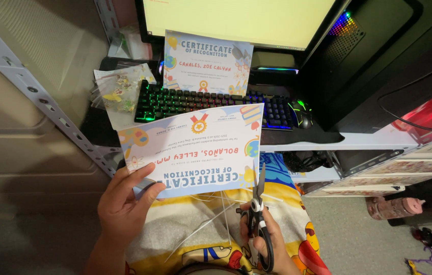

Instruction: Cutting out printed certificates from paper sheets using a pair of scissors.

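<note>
Presently holding: left hand [124, 203] pinched on the lower left corner of a pale printed paper certificate with colourful cartoon borders [191, 147], kept upside down above the lap. Right hand [264, 239] closed through the loops of black-handled steel scissors [258, 214], blades nearly together and pointing up at the sheet's bottom edge, near its lower right corner. Thin white paper slivers [211, 219] lying loose on the yellow cartoon-print cloth [185, 229] over the lap, so trimming judged partly done; which edges are left to cut cannot be told. Propped against the glowing monitor [236, 20]: a second certificate of the same design [207, 63], upright, apparently finished. Behind: a black keyboard with rainbow backlight [211, 104], a black mouse [301, 113] beside it, a clear plastic bag of small trinkets [122, 91] to the left.
</note>
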